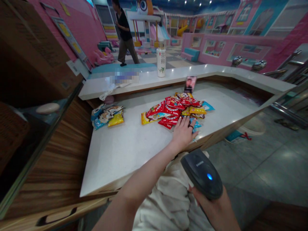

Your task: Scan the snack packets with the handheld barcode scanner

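Note:
My left hand [184,131] rests on the near edge of a pile of snack packets [171,110], its fingers stretched out and a dark ring on one of them. Most packets in the pile are red, with some yellow and blue ones. Under and beside my fingers lies a blue packet [196,124]. My right hand [211,202] is wrapped round the handle of a dark barcode scanner [203,175] with a lit blue light, held low in front of the counter. A smaller group of blue and yellow packets [108,116] lies at the left of the counter.
The white counter [115,154] has a raised ledge [192,70] along its back, with a white bottle [161,62] on it. A cardboard box [36,41] stands at left, a bucket [252,128] on the floor at right. A person [125,32] walks beyond the ledge.

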`<state>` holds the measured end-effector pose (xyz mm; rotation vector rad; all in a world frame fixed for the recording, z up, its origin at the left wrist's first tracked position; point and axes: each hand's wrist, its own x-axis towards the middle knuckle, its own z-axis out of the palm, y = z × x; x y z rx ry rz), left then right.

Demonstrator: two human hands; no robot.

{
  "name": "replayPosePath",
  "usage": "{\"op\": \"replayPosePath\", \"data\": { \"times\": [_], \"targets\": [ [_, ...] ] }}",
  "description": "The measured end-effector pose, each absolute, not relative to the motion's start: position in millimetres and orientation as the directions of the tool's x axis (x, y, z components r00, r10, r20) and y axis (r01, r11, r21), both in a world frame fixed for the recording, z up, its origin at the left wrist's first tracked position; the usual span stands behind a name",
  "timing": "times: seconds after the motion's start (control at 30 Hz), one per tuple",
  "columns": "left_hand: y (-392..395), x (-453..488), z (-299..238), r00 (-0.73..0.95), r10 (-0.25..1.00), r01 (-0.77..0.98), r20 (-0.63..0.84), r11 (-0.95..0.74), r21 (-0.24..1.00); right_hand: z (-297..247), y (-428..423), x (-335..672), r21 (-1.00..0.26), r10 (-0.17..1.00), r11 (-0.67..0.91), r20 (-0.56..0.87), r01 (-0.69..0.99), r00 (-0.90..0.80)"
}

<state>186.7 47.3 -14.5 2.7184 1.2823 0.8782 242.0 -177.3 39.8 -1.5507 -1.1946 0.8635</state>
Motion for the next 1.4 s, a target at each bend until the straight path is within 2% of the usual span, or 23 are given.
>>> {"op": "replayPosePath", "data": {
  "times": [0.27,0.53,0.63,0.7,0.8,0.87,0.9,1.0,1.07,1.23,1.4],
  "targets": [
    [52,181,-18,0.456,0.731,0.765,0.508,-0.613,0.195,37,-174,237,-0.953,0.979,-0.065,-0.002,0.297,0.206],
    [28,161,-1,0.449,0.742,0.730,0.498,-0.626,0.275,30,-173,235,-0.942,0.986,-0.028,0.030,0.334,0.166],
    [14,136,9,0.427,0.742,0.672,0.516,-0.643,0.368,27,-171,233,-0.936,0.989,-0.006,0.046,0.352,0.139],
    [6,111,14,0.382,0.757,0.602,0.530,-0.639,0.479,25,-170,232,-0.933,0.991,-0.004,0.044,0.361,0.125],
    [5,64,14,0.197,0.810,0.458,0.552,-0.574,0.679,19,-169,230,-0.928,0.993,0.008,0.050,0.372,0.103],
    [13,26,10,0.034,0.842,0.427,0.539,-0.500,0.753,15,-168,229,-0.924,0.995,0.017,0.053,0.382,0.082],
    [19,5,6,-0.007,0.846,0.480,0.533,-0.465,0.744,13,-168,228,-0.923,0.996,0.015,0.048,0.384,0.076],
    [44,-62,-5,-0.122,0.822,0.732,0.556,-0.304,0.610,10,-167,225,-0.929,0.997,-0.008,0.023,0.370,0.078],
    [62,-105,-12,-0.213,0.793,0.819,0.571,-0.173,0.547,10,-166,222,-0.933,0.996,-0.019,0.013,0.360,0.086],
    [101,-177,-20,-0.319,0.828,0.901,0.461,0.113,0.420,10,-165,218,-0.933,0.997,-0.015,0.013,0.360,0.075],
    [110,-185,-21,-0.255,0.902,0.935,0.348,0.139,0.326,8,-165,218,-0.927,0.997,-0.030,-0.001,0.373,0.077]
  ]
}}
